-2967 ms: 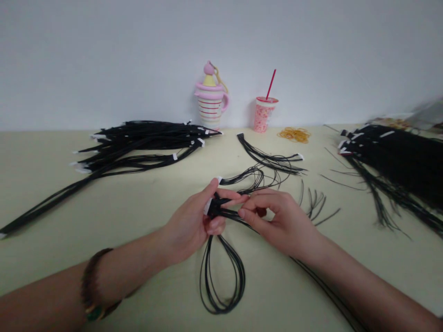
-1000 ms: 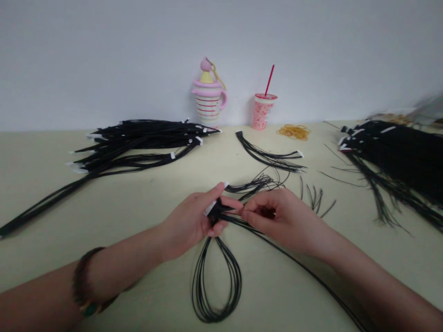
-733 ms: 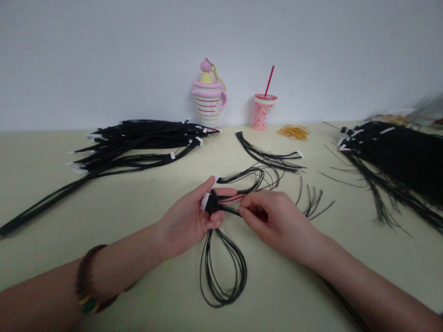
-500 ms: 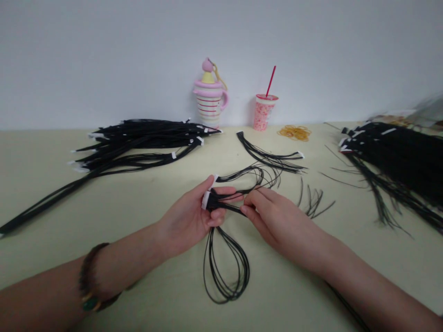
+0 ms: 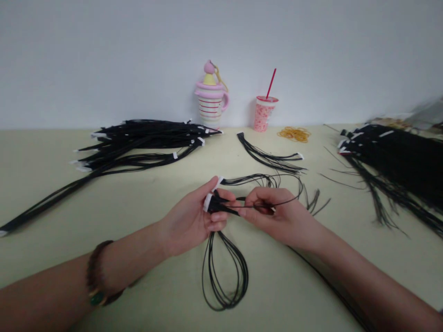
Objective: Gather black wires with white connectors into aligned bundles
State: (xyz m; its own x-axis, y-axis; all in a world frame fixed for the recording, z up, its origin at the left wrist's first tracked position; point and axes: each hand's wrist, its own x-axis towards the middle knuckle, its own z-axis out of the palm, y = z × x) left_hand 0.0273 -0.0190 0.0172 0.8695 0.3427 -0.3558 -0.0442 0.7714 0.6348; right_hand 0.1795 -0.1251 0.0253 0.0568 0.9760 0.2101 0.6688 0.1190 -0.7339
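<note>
L hand point(image 5: 188, 213) is closed on blk wire harness point(image 5: 217, 204), held just above cream tabletop point(image 5: 41, 193) at centre of frame. White connector end point(image 5: 207, 202) is gripped btwn thumb & curled fingers point(image 5: 216, 225); a 2nd white tab point(image 5: 218, 181) is seen just past them. R hand point(image 5: 277, 216) is held just beside L hand, its fingertips point(image 5: 246, 207) pinched narrow on thin strands point(image 5: 266, 203) of the harness. Long wire loop point(image 5: 224, 276) is hung below L hand, down to the tabletop; more strands point(image 5: 258, 180) are fanned out behind the hands. Beaded bracelet point(image 5: 98, 274) is worn on L wrist. Large blk wire bundles are laid out at L point(image 5: 138, 146) & R point(image 5: 398, 161), well apart, w/ a smaller bundle point(image 5: 266, 157) btwn them. Rubber bands point(image 5: 295, 134), striped pink novelty mug point(image 5: 209, 105) & paper cup w/ red straw point(image 5: 262, 114) are set at back.
</note>
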